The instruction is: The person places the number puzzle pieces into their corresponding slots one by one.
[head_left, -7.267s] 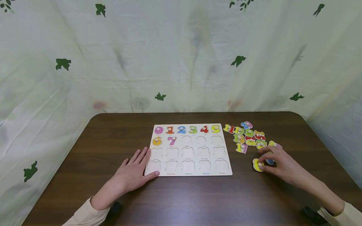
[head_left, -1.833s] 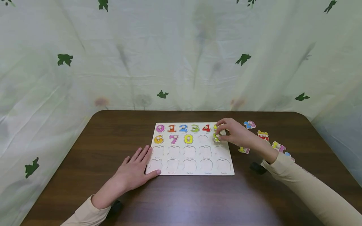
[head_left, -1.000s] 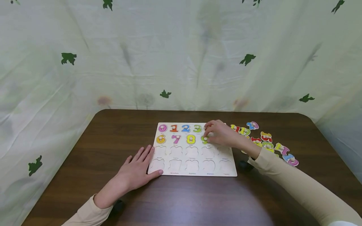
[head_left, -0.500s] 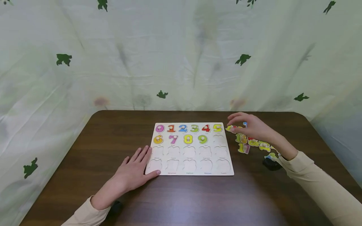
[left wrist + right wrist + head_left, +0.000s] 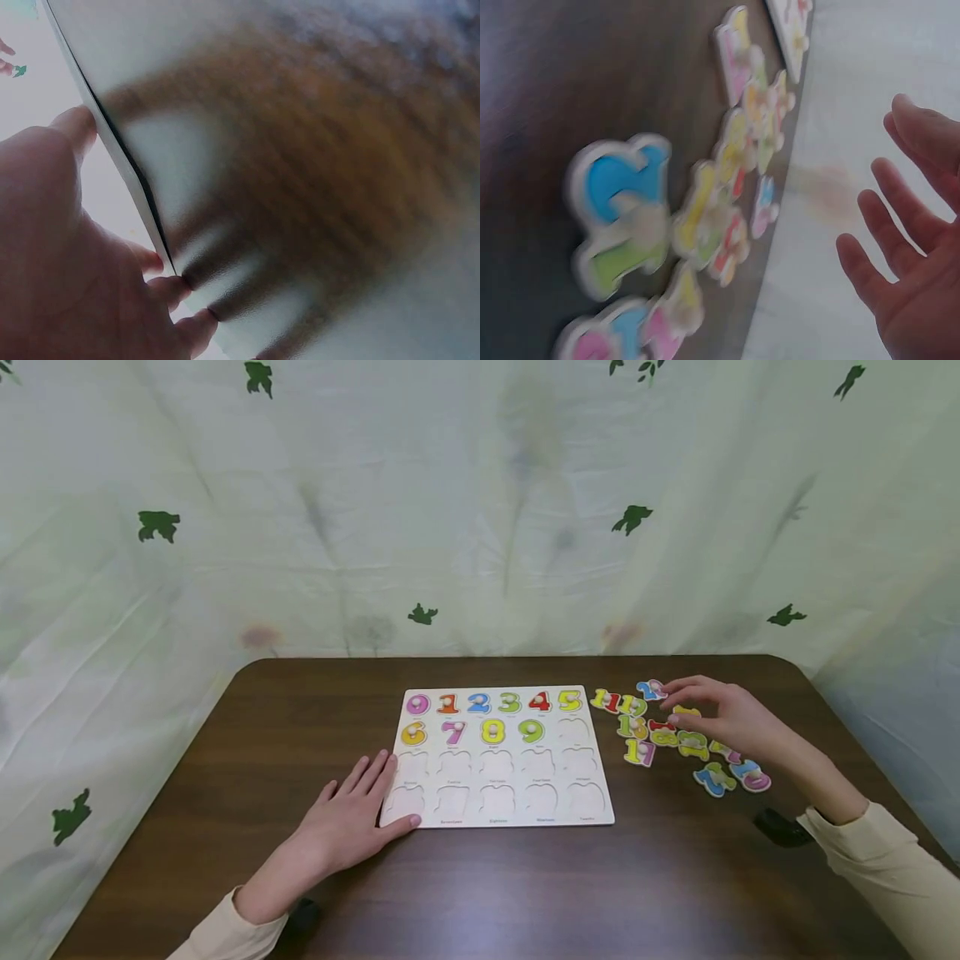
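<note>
While the left hand (image 5: 347, 828) lies flat, fingers straight, on the puzzle board's (image 5: 497, 814) near left corner, the right hand (image 5: 731, 714) hovers with fingers spread, holding nothing, over the loose number pieces (image 5: 678, 737) beside the board. A sound pick would pinch one peg, lifting clear of overlapping neighbours. Ten pieces are seated, ten recesses vacant; the loose pile overlaps too much to count.

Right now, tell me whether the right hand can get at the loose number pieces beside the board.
Probably yes. The right hand hovers open just above the loose number pieces, which lie uncovered on the table right of the puzzle board; nothing blocks it.
</note>
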Motion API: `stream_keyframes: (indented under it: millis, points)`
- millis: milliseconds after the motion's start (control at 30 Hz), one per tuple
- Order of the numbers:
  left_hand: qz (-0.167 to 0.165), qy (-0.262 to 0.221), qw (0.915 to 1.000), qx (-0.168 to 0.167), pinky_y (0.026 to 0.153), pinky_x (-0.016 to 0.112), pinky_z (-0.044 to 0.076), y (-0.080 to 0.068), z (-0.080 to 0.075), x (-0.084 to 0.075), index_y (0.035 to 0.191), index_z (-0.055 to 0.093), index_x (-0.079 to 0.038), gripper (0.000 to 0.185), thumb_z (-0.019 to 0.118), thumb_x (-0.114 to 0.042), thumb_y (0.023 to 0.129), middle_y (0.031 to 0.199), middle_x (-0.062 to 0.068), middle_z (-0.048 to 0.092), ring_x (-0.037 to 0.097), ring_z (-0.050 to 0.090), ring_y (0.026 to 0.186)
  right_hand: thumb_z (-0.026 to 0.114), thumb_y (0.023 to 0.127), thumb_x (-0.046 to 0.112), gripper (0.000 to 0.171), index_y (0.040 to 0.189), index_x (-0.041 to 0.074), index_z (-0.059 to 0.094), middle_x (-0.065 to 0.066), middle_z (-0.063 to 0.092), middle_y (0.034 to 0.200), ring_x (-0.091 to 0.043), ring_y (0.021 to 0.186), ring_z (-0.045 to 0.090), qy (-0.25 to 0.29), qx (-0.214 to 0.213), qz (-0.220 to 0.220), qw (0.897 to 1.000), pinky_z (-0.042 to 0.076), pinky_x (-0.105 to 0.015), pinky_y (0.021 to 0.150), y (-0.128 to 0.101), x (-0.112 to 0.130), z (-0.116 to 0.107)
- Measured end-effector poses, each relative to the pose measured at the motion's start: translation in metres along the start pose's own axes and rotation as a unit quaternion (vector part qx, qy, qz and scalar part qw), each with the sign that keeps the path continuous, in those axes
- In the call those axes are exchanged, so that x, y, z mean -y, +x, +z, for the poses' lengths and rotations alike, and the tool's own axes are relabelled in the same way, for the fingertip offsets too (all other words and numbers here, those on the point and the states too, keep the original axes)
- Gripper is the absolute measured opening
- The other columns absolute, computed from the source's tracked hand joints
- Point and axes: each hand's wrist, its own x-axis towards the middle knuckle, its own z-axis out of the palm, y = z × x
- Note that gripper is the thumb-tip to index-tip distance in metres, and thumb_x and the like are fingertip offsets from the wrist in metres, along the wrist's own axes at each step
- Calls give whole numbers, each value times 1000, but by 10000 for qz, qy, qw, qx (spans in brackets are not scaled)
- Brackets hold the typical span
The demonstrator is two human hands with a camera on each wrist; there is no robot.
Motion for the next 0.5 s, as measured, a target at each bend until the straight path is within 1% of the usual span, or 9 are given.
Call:
stream_keyframes:
  millis: [67,100,200,267,300,367,433,500]
  points:
    - [2,1,10000,-2,106,68,23,-1,0,0,156,25,-6,98,49,-73,88,162,14,19,37,18,146,72,92,25,21,110,13,73,-7,60,130,-28,115,56,-55,-50,83,9999,49,-36,80,-8,-3,-1]
    - [5,-3,10000,-7,106,68,23,-1,0,0,156,25,-6,98,48,-73,88,162,14,19,37,18,146,72,92,24,21,109,12,73,-8,60,129,-26,108,59,-32,-72,136,9999,50,-34,76,-12,-5,-2]
    - [12,17,10000,-9,105,68,23,-1,0,1,156,24,-6,99,46,-74,88,162,14,20,38,18,146,74,91,21,19,107,13,74,-9,60,129,-16,100,59,-20,-202,277,9994,51,-29,65,-23,-12,-4]
    - [6,32,10000,5,105,68,23,0,0,1,157,24,-6,99,45,-75,88,162,14,20,37,18,146,75,90,18,17,106,13,74,-10,60,128,-12,94,59,-23,-312,317,9990,51,-26,62,-31,-16,-5]
    - [0,36,10000,15,106,68,23,0,1,1,157,24,-7,99,45,-75,88,162,14,19,37,18,147,75,89,18,16,104,13,74,-9,61,127,-11,94,58,-67,-369,324,9988,50,-24,63,-35,-19,-6]
    - [8,35,10000,16,105,68,23,0,1,1,157,24,-7,99,45,-75,88,162,14,19,37,18,147,76,88,17,14,102,14,74,-8,62,125,-13,104,56,-218,-482,339,9980,48,-22,70,-42,-24,-7]
    - [12,26,10000,5,105,68,23,0,1,1,157,24,-7,99,45,-75,88,162,14,19,37,18,147,76,88,16,11,98,15,75,-9,63,123,-21,107,57,-347,-554,392,9971,45,-22,75,-50,-30,-8]
    - [14,32,10000,-10,105,68,23,0,1,2,157,24,-7,99,45,-75,88,162,14,20,37,18,147,77,87,17,7,94,16,76,-10,63,121,-30,112,54,-489,-585,490,9959,43,-29,78,-58,-36,-8]
